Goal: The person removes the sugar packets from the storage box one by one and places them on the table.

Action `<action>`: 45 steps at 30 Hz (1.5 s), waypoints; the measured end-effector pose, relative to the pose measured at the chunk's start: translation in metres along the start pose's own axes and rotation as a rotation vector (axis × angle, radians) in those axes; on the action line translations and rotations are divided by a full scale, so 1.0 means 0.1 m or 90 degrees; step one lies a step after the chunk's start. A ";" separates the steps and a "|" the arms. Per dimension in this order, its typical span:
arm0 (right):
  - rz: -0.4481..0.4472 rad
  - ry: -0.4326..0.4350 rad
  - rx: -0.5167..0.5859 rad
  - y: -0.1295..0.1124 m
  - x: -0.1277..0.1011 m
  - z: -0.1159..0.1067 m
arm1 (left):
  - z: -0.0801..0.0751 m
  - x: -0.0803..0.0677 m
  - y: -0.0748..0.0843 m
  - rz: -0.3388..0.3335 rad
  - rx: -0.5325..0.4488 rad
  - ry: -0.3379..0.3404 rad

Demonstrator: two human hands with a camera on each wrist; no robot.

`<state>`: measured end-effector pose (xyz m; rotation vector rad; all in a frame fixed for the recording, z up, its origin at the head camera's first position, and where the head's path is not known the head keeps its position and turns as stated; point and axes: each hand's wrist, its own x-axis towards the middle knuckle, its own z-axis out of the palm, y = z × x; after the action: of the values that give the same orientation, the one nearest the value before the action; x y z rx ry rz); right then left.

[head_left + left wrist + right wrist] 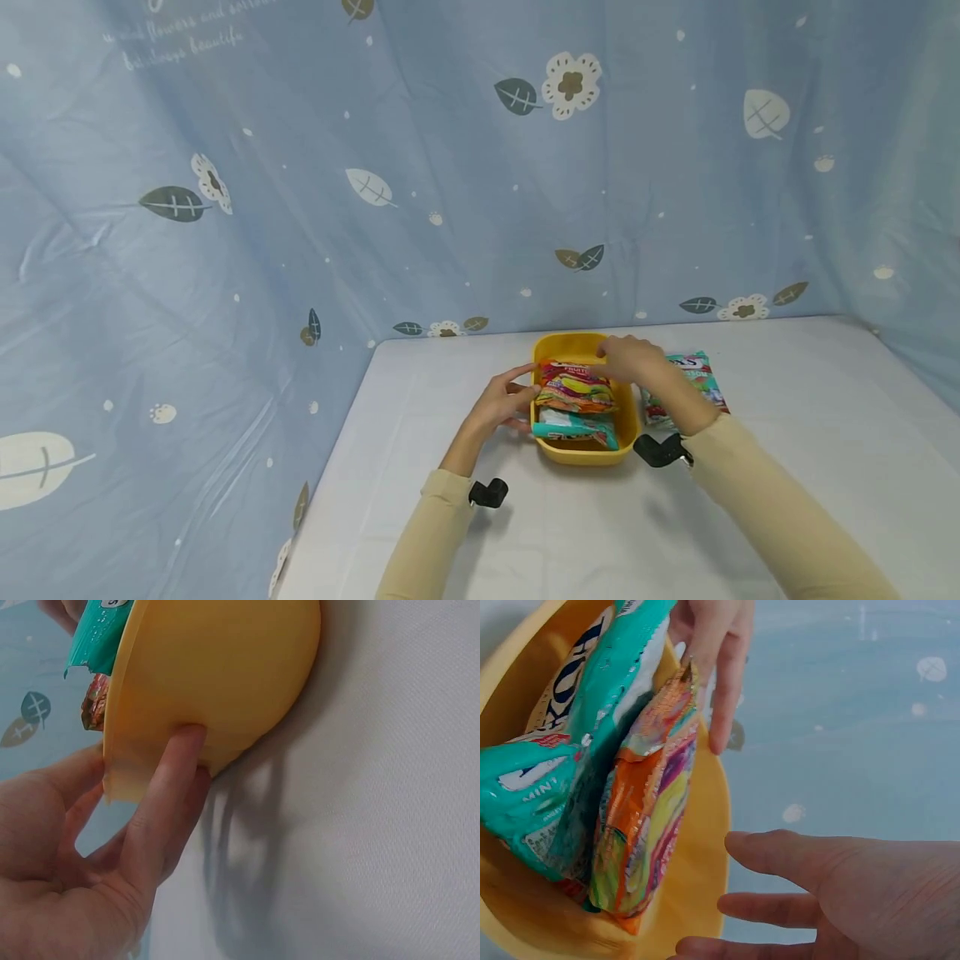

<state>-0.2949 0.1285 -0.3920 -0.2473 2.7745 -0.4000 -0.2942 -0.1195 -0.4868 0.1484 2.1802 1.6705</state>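
A yellow plastic basket [585, 457] stands on the table. In it lie a red and orange candy bag marked "FRUIT" [576, 390] and a teal and white candy bag [532, 780], printed "MINT" in the right wrist view. My left hand [504, 402] grips the basket's left side, two fingers against the outer wall and other digits at the rim [112, 712]. Over the basket's back right corner hovers my right hand [632, 360], fingers spread and holding nothing in the right wrist view. Another teal bag [699, 375] lies right of the basket, partly hidden by the right forearm.
A white cloth covers the table [420, 383]. Blue patterned curtains [480, 208] hang behind it and at the left. Each wrist carries a black camera mount [489, 493].
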 end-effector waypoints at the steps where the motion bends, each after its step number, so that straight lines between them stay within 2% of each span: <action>1: -0.001 0.000 0.000 -0.01 0.01 0.01 | 0.00 0.00 0.00 0.001 -0.001 -0.001; 21: 0.005 0.005 -0.015 -0.15 0.18 0.23 | 0.02 0.01 0.04 0.011 -0.014 -0.011; 31: 0.000 -0.044 0.026 -0.14 0.27 0.40 | -0.01 -0.01 0.04 0.010 -0.008 -0.007; 38: 0.026 -0.037 0.056 -0.18 0.29 0.45 | -0.01 -0.01 0.05 0.011 -0.006 -0.004; 45: 0.059 -0.017 0.054 -0.15 0.30 0.47 | 0.01 -0.03 0.05 0.009 -0.002 0.001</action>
<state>-0.3047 0.0964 -0.4388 -0.1027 2.7229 -0.4860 -0.2920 -0.1175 -0.4813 0.1630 2.1820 1.6824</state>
